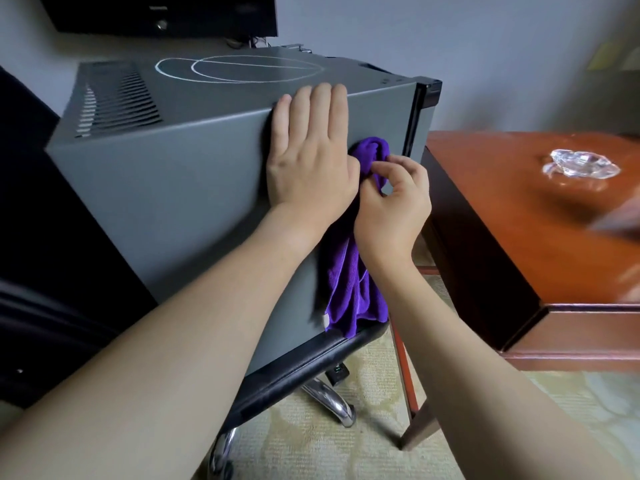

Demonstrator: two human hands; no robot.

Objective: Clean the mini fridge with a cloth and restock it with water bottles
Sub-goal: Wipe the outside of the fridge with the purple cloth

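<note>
A grey mini fridge [166, 174] stands on a black chair seat [304, 365], its vented back to the left and its black door edge at the right. My left hand [311, 161] lies flat against the fridge's side wall, fingers straight and reaching the top edge. My right hand [391, 199] pinches a purple cloth [353, 289] between thumb and fingertips, just right of the left hand. The cloth hangs down along the fridge's side to the seat, bunched at its top. No water bottles are in view.
A reddish wooden table [519, 244] stands close on the right, with a clear glass dish [581, 166] on it. Chrome chair legs [329, 400] and pale patterned carpet [346, 445] lie below. A dark object sits against the wall behind the fridge.
</note>
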